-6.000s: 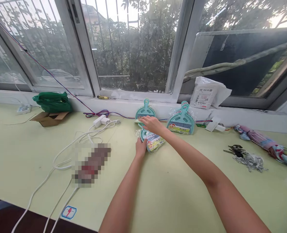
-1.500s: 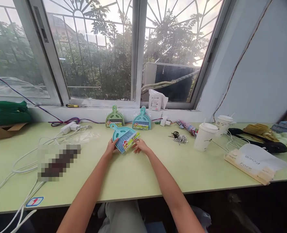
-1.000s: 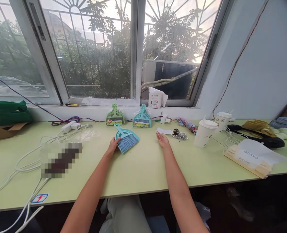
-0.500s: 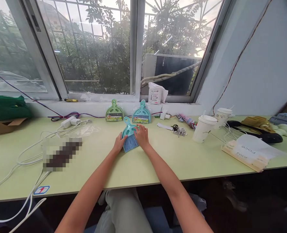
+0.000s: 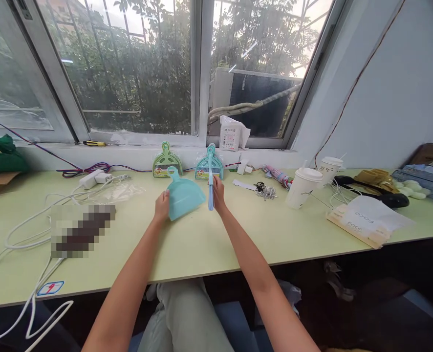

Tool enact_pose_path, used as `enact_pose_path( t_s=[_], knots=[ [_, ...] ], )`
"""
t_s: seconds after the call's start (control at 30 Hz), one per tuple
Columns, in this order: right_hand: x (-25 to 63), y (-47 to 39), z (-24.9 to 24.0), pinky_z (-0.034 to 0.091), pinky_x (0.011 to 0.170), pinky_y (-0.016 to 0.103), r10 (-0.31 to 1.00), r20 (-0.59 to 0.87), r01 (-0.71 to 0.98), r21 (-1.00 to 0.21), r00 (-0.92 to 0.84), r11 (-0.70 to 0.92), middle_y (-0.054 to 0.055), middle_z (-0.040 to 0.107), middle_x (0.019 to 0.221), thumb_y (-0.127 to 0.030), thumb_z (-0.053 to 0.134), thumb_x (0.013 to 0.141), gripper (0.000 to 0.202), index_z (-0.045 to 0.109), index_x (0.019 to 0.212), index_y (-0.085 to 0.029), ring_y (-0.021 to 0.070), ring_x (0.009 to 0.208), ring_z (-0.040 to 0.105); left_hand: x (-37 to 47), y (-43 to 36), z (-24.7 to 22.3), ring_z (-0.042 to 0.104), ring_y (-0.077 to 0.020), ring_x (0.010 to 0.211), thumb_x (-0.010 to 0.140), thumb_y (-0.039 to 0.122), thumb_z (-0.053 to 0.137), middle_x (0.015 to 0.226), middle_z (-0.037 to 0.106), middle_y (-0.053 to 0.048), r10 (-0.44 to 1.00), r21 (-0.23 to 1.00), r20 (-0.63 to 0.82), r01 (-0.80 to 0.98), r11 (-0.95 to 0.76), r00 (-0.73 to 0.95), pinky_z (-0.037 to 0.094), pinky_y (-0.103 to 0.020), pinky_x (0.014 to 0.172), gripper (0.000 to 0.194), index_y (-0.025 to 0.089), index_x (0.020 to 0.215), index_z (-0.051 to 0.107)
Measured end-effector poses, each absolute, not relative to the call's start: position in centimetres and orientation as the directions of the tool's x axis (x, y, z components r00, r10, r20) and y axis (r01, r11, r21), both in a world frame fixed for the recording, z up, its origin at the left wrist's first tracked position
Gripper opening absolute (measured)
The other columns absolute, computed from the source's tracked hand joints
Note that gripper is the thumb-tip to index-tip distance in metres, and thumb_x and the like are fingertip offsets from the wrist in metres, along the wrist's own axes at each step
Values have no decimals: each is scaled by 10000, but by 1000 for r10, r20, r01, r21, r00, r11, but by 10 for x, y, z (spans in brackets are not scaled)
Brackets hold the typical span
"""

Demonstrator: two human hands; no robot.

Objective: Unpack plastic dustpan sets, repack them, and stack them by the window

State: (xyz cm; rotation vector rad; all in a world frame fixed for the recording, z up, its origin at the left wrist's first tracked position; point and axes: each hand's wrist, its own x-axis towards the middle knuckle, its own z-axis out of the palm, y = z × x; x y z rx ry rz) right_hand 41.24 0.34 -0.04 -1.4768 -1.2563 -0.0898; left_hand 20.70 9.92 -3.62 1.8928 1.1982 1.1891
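Observation:
My left hand (image 5: 162, 205) is closed on the left edge of a light teal dustpan (image 5: 185, 197), which is tilted with its inner face toward me. In my right hand (image 5: 218, 193) is a small hand brush (image 5: 211, 190) with blue bristles, held upright and seen edge-on. A gap separates the brush from the dustpan. Behind them, a packaged green dustpan set (image 5: 167, 159) and a packaged teal dustpan set (image 5: 202, 164) lean against the wall below the window. The brush's upper end overlaps the teal set in view.
On the left lie white cables (image 5: 29, 234), a white plug adapter (image 5: 92, 179) and a blurred dark object (image 5: 84, 232). To the right are a tangle of metal chains (image 5: 266, 190), white lidded cups (image 5: 303, 188) and a tissue pack (image 5: 366, 220). The pale green table's front edge (image 5: 194, 279) is close to me.
The brush and dustpan, together before, are now apart. My right hand has taken the brush to the right and turned it edge-on; my left hand keeps the dustpan. The view has shifted slightly.

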Motion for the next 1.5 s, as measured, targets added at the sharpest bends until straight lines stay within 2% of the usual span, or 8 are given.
enact_pose_path(
  t_s=[0.13,0.23,0.43,0.63,0.83,1.0,1.2,1.5],
  knots=[
    [451,-5,-4,396,797,263,718,601,856,-516,351,14,64,649,874,-255,402,922,278,623,765,-190,181,890,551,182,113,-34,594,-301,948,877,428,384,971,662,-139,962,622,176,734,-274,210,446,-374,778,368,181,912,655],
    [471,-5,-23,407,791,242,839,427,853,-515,337,-81,58,694,834,-186,432,892,280,673,750,-191,164,837,595,167,113,-31,529,-351,1129,874,476,403,1168,590,-197,958,508,267,830,-230,101,442,-430,859,438,171,1074,646],
    [510,-8,-43,395,924,286,666,482,801,-510,569,-314,109,662,1144,-124,368,879,370,653,1109,-175,193,1078,565,151,114,-28,595,-316,1023,902,349,339,1128,638,-165,943,629,281,776,-42,-177,456,-413,832,397,180,1072,655],
    [584,-34,-49,209,1097,508,640,400,750,-245,655,-614,158,351,1507,-122,516,805,551,478,1354,-153,286,1427,188,160,120,-32,612,-338,998,864,331,357,1053,681,-162,980,656,170,754,-35,-103,451,-402,758,371,210,1004,679],
    [612,-35,-44,138,1090,548,725,303,785,-205,619,-584,168,680,1112,-93,406,878,305,685,979,-162,269,1154,548,163,122,-33,623,-346,960,833,336,395,945,708,-148,973,665,206,744,-60,-106,444,-398,716,331,231,937,691],
    [603,-29,-34,238,1060,398,704,351,787,-259,617,-560,171,719,972,-75,467,847,261,715,868,-150,228,1011,624,165,119,-31,623,-343,934,807,333,437,832,711,-132,970,704,197,709,-40,-141,440,-405,732,300,240,906,704],
    [601,-25,-25,442,771,272,467,328,570,-496,821,-655,152,714,1047,-230,368,928,387,650,1178,-143,204,924,655,168,113,-30,619,-343,957,827,358,419,908,713,-152,976,711,162,703,-12,-147,432,-410,759,338,211,954,696],
    [580,-42,-27,414,805,368,125,284,286,-643,950,-711,246,522,1258,-197,486,838,339,645,1127,-118,301,1083,534,178,110,-31,613,-356,994,866,482,356,1026,689,-187,988,665,136,746,-36,-74,423,-416,777,461,194,968,701]
  ],
)
